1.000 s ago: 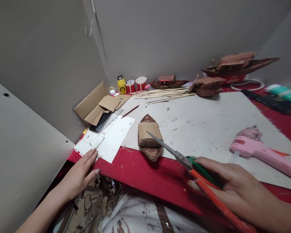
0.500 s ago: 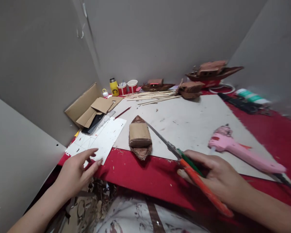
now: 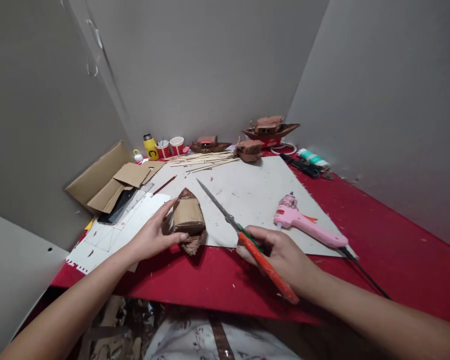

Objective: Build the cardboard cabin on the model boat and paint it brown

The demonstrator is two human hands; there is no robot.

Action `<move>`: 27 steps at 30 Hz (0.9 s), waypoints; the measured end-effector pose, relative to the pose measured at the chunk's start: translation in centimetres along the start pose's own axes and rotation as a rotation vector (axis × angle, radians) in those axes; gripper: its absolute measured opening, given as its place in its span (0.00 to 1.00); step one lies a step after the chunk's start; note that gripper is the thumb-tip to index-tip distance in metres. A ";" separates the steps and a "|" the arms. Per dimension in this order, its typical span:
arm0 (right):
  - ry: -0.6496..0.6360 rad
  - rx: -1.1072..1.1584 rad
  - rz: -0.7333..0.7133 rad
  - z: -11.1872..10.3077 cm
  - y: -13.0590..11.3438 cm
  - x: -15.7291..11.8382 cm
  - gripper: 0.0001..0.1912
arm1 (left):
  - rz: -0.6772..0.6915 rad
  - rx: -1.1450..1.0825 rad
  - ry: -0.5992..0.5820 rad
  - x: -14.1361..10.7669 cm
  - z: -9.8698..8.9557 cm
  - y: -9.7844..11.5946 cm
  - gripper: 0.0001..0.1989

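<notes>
A small brown model boat (image 3: 188,216) with a ridged tan cabin roof rests at the front edge of the white board, bow pointing away. My left hand (image 3: 155,235) is on its left side, thumb across the near end and index finger along the hull farther up; the other fingers are partly hidden. In my right hand (image 3: 273,252) is a pair of scissors (image 3: 225,212) with red and green handles. Its blades are together and point up and left, to the right of the boat and apart from it.
A pink glue gun (image 3: 307,227) lies to the right, its cord trailing off. Thin wooden sticks (image 3: 202,159), finished model boats (image 3: 270,131), paper cups (image 3: 177,145) and a yellow bottle (image 3: 150,147) line the back. Cardboard pieces (image 3: 108,185) and a drawing sheet (image 3: 108,237) are left.
My left hand has moved right from above the drawing sheet onto the model boat. The scissors stay in my right hand, and their tip now stands farther from the boat. The view has turned right.
</notes>
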State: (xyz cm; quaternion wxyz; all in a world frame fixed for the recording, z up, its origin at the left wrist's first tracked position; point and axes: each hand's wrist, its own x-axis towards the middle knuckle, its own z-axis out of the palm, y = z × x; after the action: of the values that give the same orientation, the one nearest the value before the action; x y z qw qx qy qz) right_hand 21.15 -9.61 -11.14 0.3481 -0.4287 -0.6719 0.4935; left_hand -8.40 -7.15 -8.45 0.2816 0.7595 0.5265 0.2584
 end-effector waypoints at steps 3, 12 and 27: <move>-0.003 0.027 0.010 0.1 0.0 0.1 0.21 | -0.004 -0.042 -0.015 1.0 0.6 0.0 0.45; 0.031 0.021 0.000 -0.2 -0.5 0.4 0.21 | -0.087 -0.335 0.038 2.1 0.3 1.2 0.39; 0.107 0.064 -0.156 1.5 -5.7 1.5 0.21 | -0.081 -0.514 -0.100 -0.6 0.4 5.5 0.35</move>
State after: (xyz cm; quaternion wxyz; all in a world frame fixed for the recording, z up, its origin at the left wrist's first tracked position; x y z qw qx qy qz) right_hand 17.96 -9.61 -5.99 0.4342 -0.3894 -0.6675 0.4628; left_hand -4.71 -9.34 -4.91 0.5010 0.6532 0.4591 0.3340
